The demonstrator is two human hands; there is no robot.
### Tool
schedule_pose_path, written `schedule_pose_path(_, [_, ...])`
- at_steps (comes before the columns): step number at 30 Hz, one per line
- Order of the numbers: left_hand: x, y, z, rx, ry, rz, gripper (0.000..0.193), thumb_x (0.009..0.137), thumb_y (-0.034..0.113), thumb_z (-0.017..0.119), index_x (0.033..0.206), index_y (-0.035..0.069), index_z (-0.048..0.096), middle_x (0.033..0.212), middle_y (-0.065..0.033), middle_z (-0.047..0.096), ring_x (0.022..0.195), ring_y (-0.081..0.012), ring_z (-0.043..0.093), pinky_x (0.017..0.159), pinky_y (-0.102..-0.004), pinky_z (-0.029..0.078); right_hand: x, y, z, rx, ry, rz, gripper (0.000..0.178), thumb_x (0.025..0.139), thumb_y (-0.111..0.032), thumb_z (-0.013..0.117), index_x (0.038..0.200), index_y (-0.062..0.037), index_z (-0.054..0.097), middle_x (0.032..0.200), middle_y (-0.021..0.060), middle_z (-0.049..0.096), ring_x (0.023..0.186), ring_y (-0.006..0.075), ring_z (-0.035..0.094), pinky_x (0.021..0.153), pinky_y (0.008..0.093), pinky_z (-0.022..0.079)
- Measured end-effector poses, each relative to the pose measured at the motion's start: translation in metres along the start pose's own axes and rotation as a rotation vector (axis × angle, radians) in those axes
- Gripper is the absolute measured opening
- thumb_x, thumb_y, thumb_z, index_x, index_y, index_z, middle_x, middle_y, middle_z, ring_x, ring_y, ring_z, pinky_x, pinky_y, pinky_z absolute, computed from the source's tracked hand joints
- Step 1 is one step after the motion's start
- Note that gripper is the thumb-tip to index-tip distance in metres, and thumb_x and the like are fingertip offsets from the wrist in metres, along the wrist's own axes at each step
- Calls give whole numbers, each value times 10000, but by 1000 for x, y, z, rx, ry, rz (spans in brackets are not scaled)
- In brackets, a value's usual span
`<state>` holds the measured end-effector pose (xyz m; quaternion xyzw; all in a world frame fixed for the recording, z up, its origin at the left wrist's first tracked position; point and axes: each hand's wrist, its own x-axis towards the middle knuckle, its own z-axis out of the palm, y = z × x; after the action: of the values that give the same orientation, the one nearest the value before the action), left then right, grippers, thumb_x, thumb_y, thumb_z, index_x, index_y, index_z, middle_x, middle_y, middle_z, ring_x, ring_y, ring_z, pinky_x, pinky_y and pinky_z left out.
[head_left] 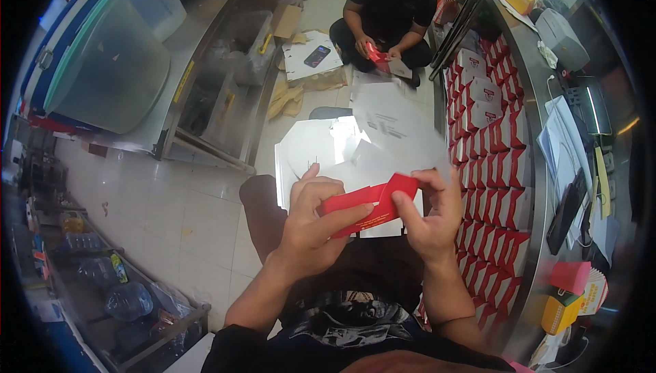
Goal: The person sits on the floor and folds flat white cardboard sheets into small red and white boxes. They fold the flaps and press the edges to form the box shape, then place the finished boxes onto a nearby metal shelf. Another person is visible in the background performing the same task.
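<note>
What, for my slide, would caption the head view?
Left hand and right hand hold folded red paperboard near stacked red-and-white cartons.

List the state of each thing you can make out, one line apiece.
Red-and-white box: held up, partly folded
Left hand: closed on the box
Right hand: pinching the box's red flap
Co-worker's box: held, folding stage unclear
Stacked boxes: folded, in rows
Phone: lying flat
Papers: loose, overlapping

Black short-sleeved shirt (301, 352), grey-white front print (348, 322), seemingly dark trousers (263, 217)
</note>
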<state>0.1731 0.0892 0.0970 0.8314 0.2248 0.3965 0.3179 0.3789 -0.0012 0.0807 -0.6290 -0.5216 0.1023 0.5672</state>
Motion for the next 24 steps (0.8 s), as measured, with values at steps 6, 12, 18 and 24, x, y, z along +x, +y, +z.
schedule_pose_path(6, [0, -3, 1, 0, -10, 33, 568, 629, -35, 848, 1126, 237, 822, 1072, -49, 585, 1122, -291, 605, 1196, -617, 343, 0, -3, 3, 128, 43, 40, 350, 817, -25, 859, 1116, 27, 684, 1277, 218, 668, 1108, 288, 690, 931, 367, 557])
schedule_pose_path(12, [0, -11, 1, 7, -47, 85, 563, 653, -26, 839, 1164, 205, 784, 1092, -50, 591, 1175, -301, 591, 1207, -615, 322, 7, -13, 0, 128, -153, -78, 305, 804, -30, 856, 1062, 36, 707, 1269, 232, 691, 1136, 332, 698, 971, 384, 543])
schedule_pose_path(18, [2, -13, 2, 247, 19, -93, 640, 681, -3, 820, 1283, 174, 699, 1353, -121, 588, 1291, -352, 506, 1179, -539, 347, 1, -11, 1, 131, -227, -143, 332, 816, -23, 816, 1124, 49, 713, 1364, 270, 638, 1232, 381, 653, 1035, 428, 526])
schedule_pose_path(24, [-13, -22, -9, 312, -14, -152, 622, 695, -20, 808, 1276, 171, 695, 1521, -191, 479, 1390, -421, 446, 1091, -467, 426, -9, -2, -3, 149, -252, -75, 291, 849, 35, 744, 1137, 11, 781, 1370, 252, 638, 1206, 326, 665, 950, 372, 581])
